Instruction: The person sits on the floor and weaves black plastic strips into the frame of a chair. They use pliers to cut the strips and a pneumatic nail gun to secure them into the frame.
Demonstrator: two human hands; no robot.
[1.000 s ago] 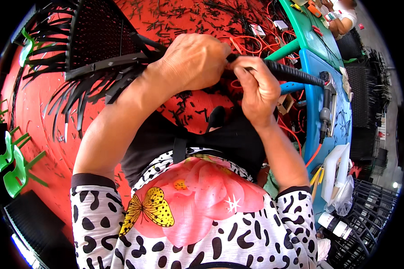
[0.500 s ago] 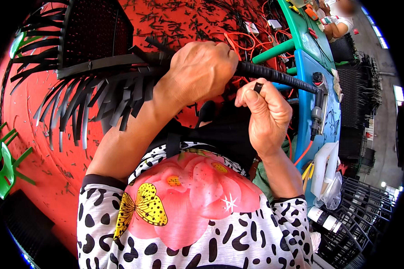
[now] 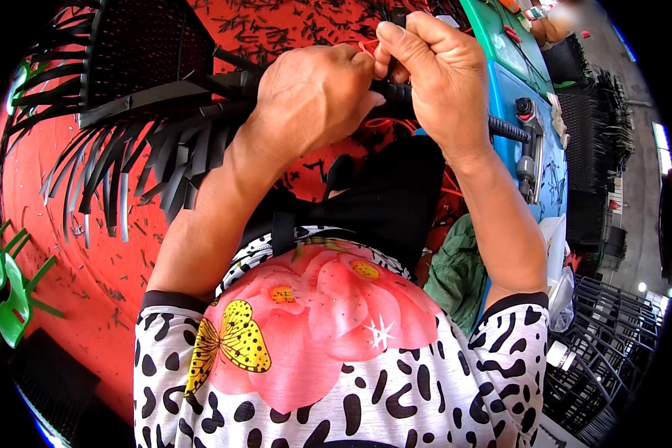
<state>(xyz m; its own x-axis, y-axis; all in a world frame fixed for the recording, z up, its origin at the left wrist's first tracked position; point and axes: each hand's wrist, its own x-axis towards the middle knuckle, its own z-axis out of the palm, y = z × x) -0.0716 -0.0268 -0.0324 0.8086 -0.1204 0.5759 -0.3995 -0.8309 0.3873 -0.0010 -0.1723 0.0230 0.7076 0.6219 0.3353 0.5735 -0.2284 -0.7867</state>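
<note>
My left hand (image 3: 317,93) is closed around the strip-wrapped black bar (image 3: 506,128) of a woven frame. Up against it, my right hand (image 3: 448,78) pinches a flat black strip (image 3: 399,15) between thumb and fingers, just above the bar. To the left, the frame carries a black woven panel (image 3: 145,48), with many loose strip ends (image 3: 179,160) fanning down from its edge. The bar's right end reaches the blue table. Between the hands, the bar and the strip's lower part are mostly hidden.
A power tool (image 3: 526,145) lies on the blue table (image 3: 506,89), with a green table (image 3: 485,19) beyond. Black scraps litter the red floor (image 3: 89,284). A green stool (image 3: 11,299) stands at left, black metal frames (image 3: 605,340) at right. Another person (image 3: 552,26) shows at upper right.
My right hand has moved up and left, over the bar and next to my left hand, with the strip. My left hand and the frame have shifted slightly left.
</note>
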